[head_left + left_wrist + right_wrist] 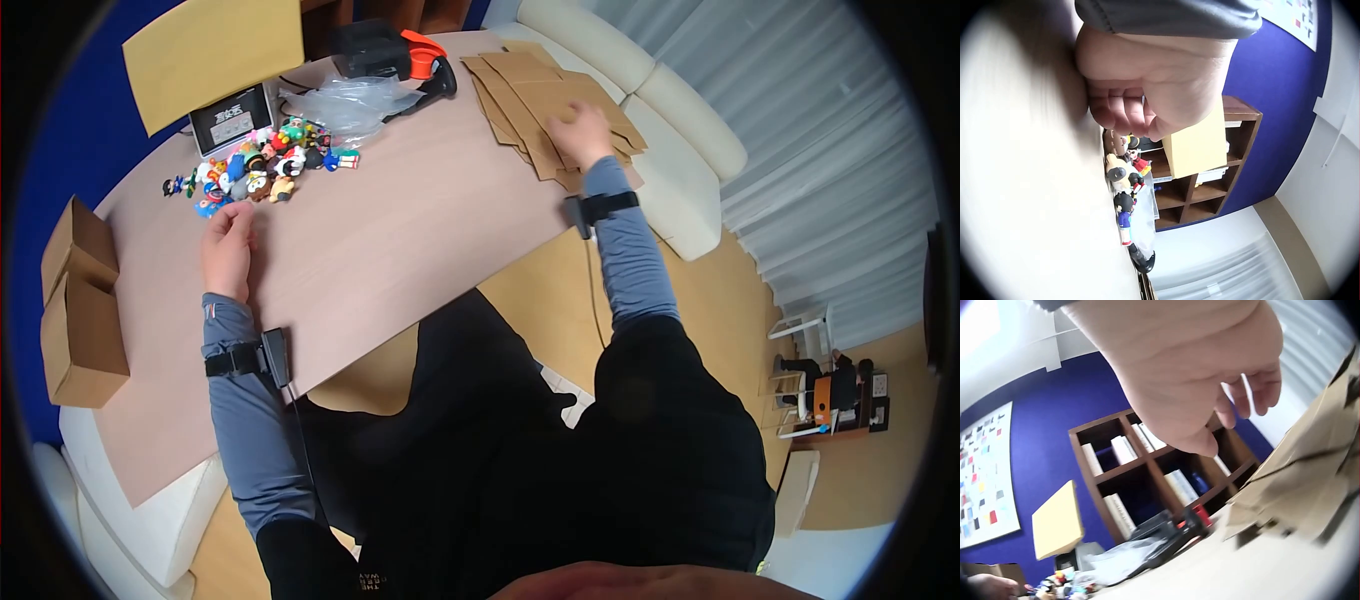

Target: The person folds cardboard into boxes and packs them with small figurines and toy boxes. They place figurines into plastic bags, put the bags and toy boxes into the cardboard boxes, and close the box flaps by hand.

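Note:
My left hand (228, 252) rests on the table at the near side of a pile of small toy figures (262, 165). Its fingers are loosely curled with nothing seen in them, and in the left wrist view the figures show just past the fingertips. Over a stack of flattened cardboard boxes (545, 100) at the table's far right is my right hand (580, 135). Its fingers are relaxed and slightly bent, and the right wrist view shows them apart with no object between them, beside the brown cardboard (1310, 450).
An opened cardboard box (85, 310) stands at the table's left edge. Behind the figures are a dark box with a label (232, 120), a yellow board (215, 55), clear plastic wrap (350, 105) and a black and orange tape dispenser (425, 65). A white sofa (680, 170) lies beyond the cardboard.

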`<state>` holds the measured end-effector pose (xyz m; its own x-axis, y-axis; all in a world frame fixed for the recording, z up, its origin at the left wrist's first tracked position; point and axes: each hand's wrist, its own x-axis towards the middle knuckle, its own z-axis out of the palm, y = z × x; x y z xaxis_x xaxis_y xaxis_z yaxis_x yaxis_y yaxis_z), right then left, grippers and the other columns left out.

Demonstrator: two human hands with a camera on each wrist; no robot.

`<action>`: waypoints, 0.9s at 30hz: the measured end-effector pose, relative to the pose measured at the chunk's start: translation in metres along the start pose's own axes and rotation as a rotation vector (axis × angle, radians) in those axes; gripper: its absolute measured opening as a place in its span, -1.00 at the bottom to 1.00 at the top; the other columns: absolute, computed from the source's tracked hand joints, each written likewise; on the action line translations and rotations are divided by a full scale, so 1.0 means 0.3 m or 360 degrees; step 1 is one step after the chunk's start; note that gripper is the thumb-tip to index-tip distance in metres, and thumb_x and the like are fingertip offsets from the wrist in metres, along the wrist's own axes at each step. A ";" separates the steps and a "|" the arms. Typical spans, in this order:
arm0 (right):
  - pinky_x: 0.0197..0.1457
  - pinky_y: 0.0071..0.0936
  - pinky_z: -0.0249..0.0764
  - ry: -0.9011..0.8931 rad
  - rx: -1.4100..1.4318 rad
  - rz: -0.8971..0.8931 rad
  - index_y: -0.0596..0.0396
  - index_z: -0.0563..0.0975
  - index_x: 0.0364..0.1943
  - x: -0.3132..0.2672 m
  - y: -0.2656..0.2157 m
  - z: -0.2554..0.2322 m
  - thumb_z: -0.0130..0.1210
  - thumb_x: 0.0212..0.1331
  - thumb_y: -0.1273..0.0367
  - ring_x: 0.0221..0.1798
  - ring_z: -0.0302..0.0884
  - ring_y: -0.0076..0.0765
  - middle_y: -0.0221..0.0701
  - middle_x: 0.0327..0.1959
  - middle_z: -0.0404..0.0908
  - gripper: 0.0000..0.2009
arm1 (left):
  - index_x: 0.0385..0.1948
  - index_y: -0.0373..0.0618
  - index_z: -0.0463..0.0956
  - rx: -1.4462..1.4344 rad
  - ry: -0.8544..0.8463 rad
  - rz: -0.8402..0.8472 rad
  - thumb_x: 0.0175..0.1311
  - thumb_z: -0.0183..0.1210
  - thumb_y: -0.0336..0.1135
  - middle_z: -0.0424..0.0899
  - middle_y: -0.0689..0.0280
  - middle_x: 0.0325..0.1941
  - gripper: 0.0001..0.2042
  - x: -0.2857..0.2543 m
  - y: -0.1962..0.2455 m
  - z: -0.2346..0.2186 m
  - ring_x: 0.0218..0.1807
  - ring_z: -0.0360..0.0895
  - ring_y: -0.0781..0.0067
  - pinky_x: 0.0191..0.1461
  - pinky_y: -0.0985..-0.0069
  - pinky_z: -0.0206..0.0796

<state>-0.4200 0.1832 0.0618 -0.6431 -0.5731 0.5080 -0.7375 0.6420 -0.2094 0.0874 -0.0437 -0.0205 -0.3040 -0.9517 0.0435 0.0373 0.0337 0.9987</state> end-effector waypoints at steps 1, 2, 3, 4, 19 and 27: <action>0.26 -0.19 0.51 0.0002 0.0006 -0.0011 0.21 0.63 0.10 0.017 0.042 -0.011 0.26 0.12 0.08 0.21 0.60 -0.05 0.00 0.09 0.65 -0.45 | -0.16 -0.05 0.63 0.0006 0.0004 -0.0012 0.45 0.22 -0.20 0.49 0.55 -0.42 -0.84 0.001 0.002 0.002 -0.40 0.34 0.74 -0.32 0.68 0.22; 0.25 -0.22 0.50 -0.0149 -0.0174 0.0207 0.14 0.68 0.02 0.025 0.076 -0.023 0.23 0.11 -0.04 0.14 0.64 -0.06 -0.06 0.02 0.70 -0.43 | -0.18 -0.05 0.63 0.0015 0.0001 -0.0025 0.45 0.21 -0.19 0.50 0.55 -0.43 -0.84 0.000 0.005 0.004 -0.42 0.35 0.75 -0.36 0.69 0.22; 0.23 -0.24 0.50 -0.0300 -0.0356 0.0427 0.08 0.72 -0.06 0.032 0.108 -0.030 0.21 0.10 -0.16 0.08 0.68 -0.07 -0.12 -0.06 0.75 -0.40 | -0.18 -0.04 0.63 0.0031 0.0017 -0.0027 0.45 0.21 -0.19 0.50 0.56 -0.43 -0.84 -0.002 0.007 0.004 -0.43 0.35 0.75 -0.37 0.69 0.22; 0.23 -0.24 0.50 -0.0300 -0.0353 0.0425 0.08 0.72 -0.06 0.044 0.149 -0.018 0.21 0.10 -0.16 0.08 0.68 -0.07 -0.12 -0.06 0.75 -0.40 | -0.18 -0.04 0.63 0.0033 0.0020 -0.0024 0.45 0.21 -0.19 0.50 0.56 -0.43 -0.84 -0.004 0.010 0.005 -0.43 0.35 0.75 -0.37 0.69 0.22; 0.30 -0.29 0.51 -0.0817 -0.0352 0.0714 0.15 0.53 0.26 0.060 0.128 -0.019 0.49 -0.13 -0.20 0.26 0.61 -0.12 -0.17 0.24 0.63 -0.08 | -0.18 -0.13 0.63 -0.0057 0.0016 -0.0032 0.43 0.22 -0.26 0.52 0.51 -0.44 -0.85 -0.010 0.013 0.006 -0.43 0.39 0.70 -0.38 0.66 0.21; 0.30 -0.28 0.48 0.0157 0.0225 0.0530 0.08 0.59 0.07 0.059 0.213 0.056 0.49 -0.05 0.14 0.19 0.63 -0.08 -0.17 0.07 0.69 -0.42 | -0.18 -0.15 0.62 0.0032 -0.0005 0.0005 0.43 0.23 -0.22 0.52 0.50 -0.44 -0.81 -0.013 0.024 0.011 -0.44 0.39 0.69 -0.38 0.66 0.20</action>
<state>-0.4819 0.2055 0.0434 -0.8347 -0.2880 0.4693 -0.5167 0.7046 -0.4865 0.0855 -0.0387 -0.0134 -0.3069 -0.9506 0.0468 0.0194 0.0429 0.9989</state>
